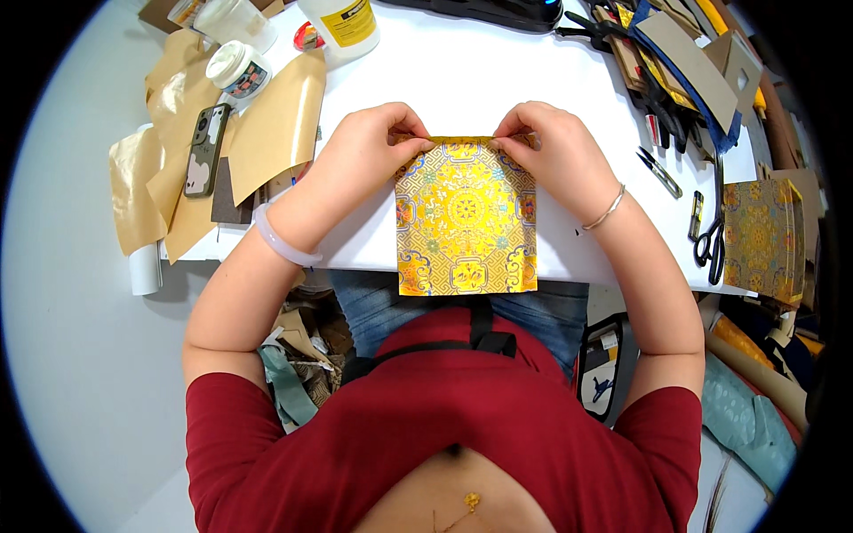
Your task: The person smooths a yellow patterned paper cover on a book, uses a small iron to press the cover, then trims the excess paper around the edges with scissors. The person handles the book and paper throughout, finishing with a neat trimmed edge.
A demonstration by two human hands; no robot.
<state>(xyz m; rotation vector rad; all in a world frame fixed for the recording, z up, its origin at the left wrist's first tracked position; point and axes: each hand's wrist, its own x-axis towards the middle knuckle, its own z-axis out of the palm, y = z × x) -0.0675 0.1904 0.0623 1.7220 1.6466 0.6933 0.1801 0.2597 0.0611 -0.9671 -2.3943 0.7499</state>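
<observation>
White counter (498, 80) in a craft workroom, seen from above, its near edge running from 9 to 3 o'clock just ahead of the person's body. The left hand (369, 147) and right hand (551, 147) each close a thumb-and-finger grip on the far edge of a yellow brocade sheet (466, 218), one at each far corner; both grips are clamped on the sheet, fingertips pressing what looks like a narrow fold along that edge. From the grips the sheet extends toward 6 o'clock, its long axis running 12 to 6, and its near end overhangs the counter edge above the lap. The two hands are equally near, set symmetrically about the sheet's midline. Outward at 9 o'clock: sheets of tan paper (267, 133), a phone (206, 149) lying on them and a white jar (240, 71). At 3 o'clock: black scissors (711, 240), a pen (659, 171) and a second brocade-covered piece (764, 240). At 12 o'clock: a white glue bottle (342, 27).
</observation>
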